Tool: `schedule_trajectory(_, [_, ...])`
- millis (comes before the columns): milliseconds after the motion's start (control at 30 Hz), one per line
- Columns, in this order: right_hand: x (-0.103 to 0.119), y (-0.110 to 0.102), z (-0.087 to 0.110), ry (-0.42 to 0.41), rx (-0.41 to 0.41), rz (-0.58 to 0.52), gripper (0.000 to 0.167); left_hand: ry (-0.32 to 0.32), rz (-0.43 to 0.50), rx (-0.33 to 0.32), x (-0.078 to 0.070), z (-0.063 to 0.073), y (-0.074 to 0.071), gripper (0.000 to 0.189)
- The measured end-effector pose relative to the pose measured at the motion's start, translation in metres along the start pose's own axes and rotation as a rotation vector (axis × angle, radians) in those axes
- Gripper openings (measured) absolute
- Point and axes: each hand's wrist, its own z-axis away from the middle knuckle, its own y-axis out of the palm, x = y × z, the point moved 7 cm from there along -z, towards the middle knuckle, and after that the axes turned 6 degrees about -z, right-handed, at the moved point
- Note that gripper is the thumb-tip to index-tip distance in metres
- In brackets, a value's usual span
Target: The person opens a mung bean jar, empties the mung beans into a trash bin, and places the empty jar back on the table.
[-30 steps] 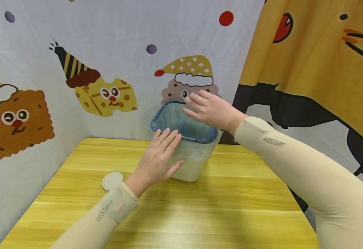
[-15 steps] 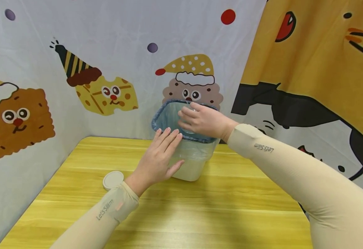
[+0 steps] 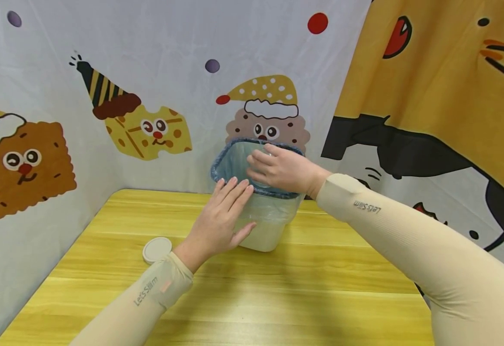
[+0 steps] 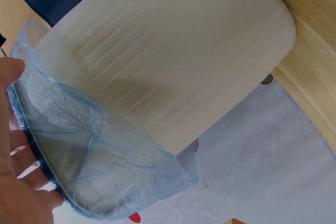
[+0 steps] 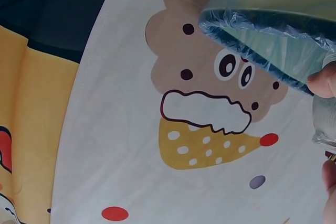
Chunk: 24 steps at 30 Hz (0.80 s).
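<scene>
A pale trash can lined with a translucent bluish bag stands on the table, its dark blue rim facing up. My left hand rests on the near side of that rim with straight fingers, the thumb spread out along the can's front. Over the opening, my right hand holds a clear plastic container between thumb and fingers. Only part of this container shows at the edge of the right wrist view; in the head view the hand covers most of it.
A round white lid lies on the wooden table, left of the can and near my left wrist. Behind the table hangs a white cloth with cartoon prints, and a yellow patterned one is on the right.
My right hand has come down and slightly left, from above the can's right side to its opening. The left hand, can and lid have stayed in place.
</scene>
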Motion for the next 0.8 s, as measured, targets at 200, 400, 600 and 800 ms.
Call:
schedule_trajectory(200, [0.001,-0.002,0.002,0.004,-0.030,-0.002,0.054,0.001,0.006,-0.004,0.000,-0.001,0.000,0.086])
schedule_trajectory(400, [-0.005,-0.003,0.005,0.091,-0.067,-0.076,0.055,-0.001,0.006,0.003,-0.001,-0.002,-0.001,0.086])
schedule_trajectory(600, [-0.013,0.000,0.011,0.280,-0.139,-0.233,0.056,-0.004,0.006,0.007,0.000,-0.002,-0.001,0.086])
schedule_trajectory(800, [-0.024,0.005,0.020,0.486,-0.251,-0.381,0.047,0.004,-0.005,-0.010,-0.001,-0.002,-0.001,0.087])
